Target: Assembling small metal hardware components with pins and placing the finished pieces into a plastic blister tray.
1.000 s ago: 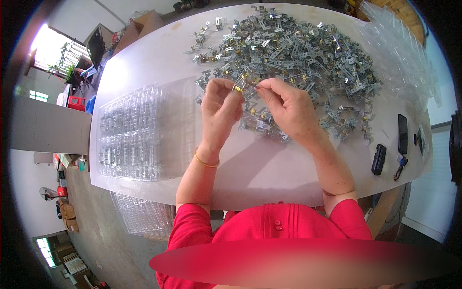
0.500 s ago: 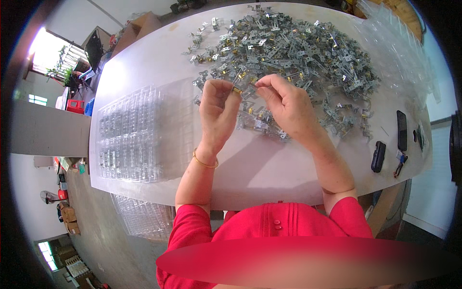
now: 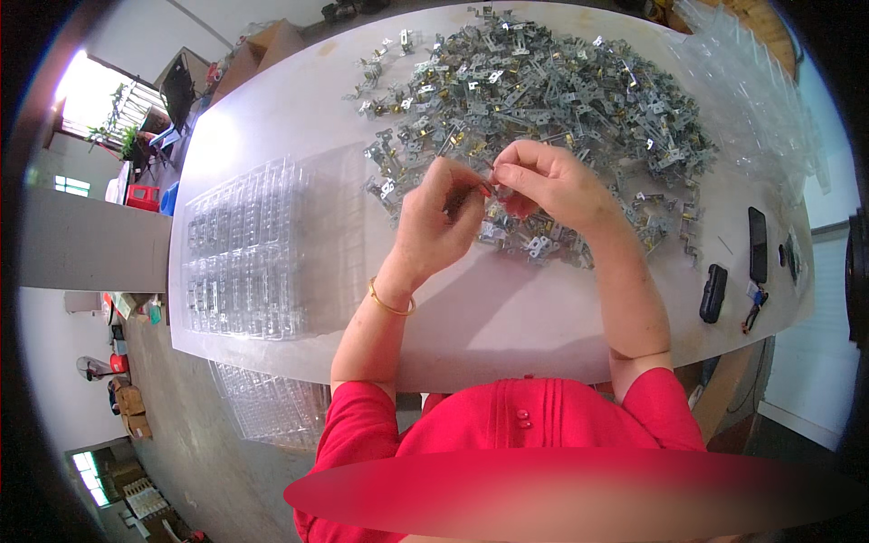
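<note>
Both hands meet over the near edge of a pile of small grey metal brackets, some with brass-coloured pieces. My left hand is closed, its thumb and fingers curled round a small metal bracket mostly hidden in its grip. Beside it my right hand pinches at the left fingertips. Whatever the right fingers hold is too small and covered to make out. Loose brackets lie on the table under and around both hands.
Clear plastic trays with rows of metal parts rest on the white table at left. More trays sit below its edge. At right are a black phone, a black case, keys and clear plastic sheeting.
My hands have come together, fingertips now meeting. The left hand has shifted right and turned inward, and the brass-coloured end seen at its fingertips is now hidden.
</note>
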`<move>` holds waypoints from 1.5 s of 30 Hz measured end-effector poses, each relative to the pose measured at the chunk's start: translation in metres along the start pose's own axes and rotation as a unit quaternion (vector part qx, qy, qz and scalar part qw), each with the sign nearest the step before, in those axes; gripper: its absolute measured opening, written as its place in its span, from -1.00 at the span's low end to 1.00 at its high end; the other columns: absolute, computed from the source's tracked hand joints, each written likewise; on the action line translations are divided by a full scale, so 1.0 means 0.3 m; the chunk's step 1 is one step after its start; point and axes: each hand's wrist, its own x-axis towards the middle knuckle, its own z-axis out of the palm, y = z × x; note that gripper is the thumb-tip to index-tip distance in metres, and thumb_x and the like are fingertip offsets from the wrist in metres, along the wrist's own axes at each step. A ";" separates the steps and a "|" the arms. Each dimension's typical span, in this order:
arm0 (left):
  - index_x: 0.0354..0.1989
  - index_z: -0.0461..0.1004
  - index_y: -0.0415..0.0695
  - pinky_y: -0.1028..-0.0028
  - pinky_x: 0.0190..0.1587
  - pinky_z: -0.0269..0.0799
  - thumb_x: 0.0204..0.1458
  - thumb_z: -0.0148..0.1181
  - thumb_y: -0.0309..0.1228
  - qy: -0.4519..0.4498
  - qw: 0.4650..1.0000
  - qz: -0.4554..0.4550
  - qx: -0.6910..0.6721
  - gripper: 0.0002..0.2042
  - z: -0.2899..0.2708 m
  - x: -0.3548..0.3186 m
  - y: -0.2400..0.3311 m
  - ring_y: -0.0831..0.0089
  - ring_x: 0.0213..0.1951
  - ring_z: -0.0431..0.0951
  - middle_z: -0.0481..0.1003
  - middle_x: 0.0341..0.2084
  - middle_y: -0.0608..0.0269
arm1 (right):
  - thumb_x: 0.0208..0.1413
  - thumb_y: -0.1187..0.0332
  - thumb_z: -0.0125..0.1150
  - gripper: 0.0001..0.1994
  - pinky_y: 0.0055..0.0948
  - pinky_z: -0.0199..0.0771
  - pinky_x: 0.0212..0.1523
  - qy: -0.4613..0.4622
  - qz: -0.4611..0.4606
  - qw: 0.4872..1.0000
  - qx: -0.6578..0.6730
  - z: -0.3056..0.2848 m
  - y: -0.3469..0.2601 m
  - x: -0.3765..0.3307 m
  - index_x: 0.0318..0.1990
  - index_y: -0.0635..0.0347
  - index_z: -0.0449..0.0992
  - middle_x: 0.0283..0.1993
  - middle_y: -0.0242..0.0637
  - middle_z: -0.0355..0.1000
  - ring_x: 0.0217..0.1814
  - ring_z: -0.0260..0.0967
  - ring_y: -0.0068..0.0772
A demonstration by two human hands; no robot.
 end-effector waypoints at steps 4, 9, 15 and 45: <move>-0.17 0.40 -0.22 0.67 -0.45 0.31 0.17 0.14 -0.67 -0.040 0.999 0.015 -0.021 -0.88 0.008 0.001 0.004 0.75 -0.47 0.40 0.48 -0.46 0.40 | 0.36 0.34 0.17 -0.85 -0.57 0.44 -0.19 0.040 -0.149 0.987 -0.039 0.003 0.028 0.024 -0.18 0.24 0.52 -0.29 -0.46 0.48 -0.24 0.38 -0.66; -0.20 0.39 -0.16 0.64 -0.65 0.15 0.19 0.12 -0.60 0.014 0.933 -0.221 -0.282 -0.91 -0.033 0.032 0.011 0.72 -0.65 0.27 0.45 -0.51 0.33 | 0.32 0.39 0.23 -0.89 -0.54 0.44 -0.16 0.101 -0.267 0.958 -0.036 0.018 0.006 0.004 -0.19 0.24 0.51 -0.25 -0.44 0.50 -0.23 0.41 -0.60; -0.19 0.40 -0.16 0.60 -0.65 0.25 0.25 0.08 -0.50 -0.042 0.910 -0.232 -0.341 -0.96 -0.053 0.034 -0.006 0.68 -0.66 0.26 0.42 -0.54 0.30 | 0.25 0.46 0.26 -0.94 -0.43 0.49 -0.20 0.036 -0.359 0.898 -0.251 0.029 -0.014 -0.008 -0.22 0.25 0.52 -0.23 -0.25 0.53 -0.24 0.47 -0.43; -0.08 0.43 -0.26 0.27 -0.24 0.47 0.42 -0.08 -0.17 -0.040 0.861 -0.150 -0.485 -0.65 -0.054 0.029 -0.059 0.23 -0.40 0.54 0.48 -0.37 0.11 | 0.34 0.40 0.19 -0.90 -0.53 0.51 -0.38 0.149 -0.270 0.939 -0.149 0.125 -0.033 -0.039 -0.19 0.24 0.53 -0.42 -0.37 0.59 -0.41 0.52 -0.62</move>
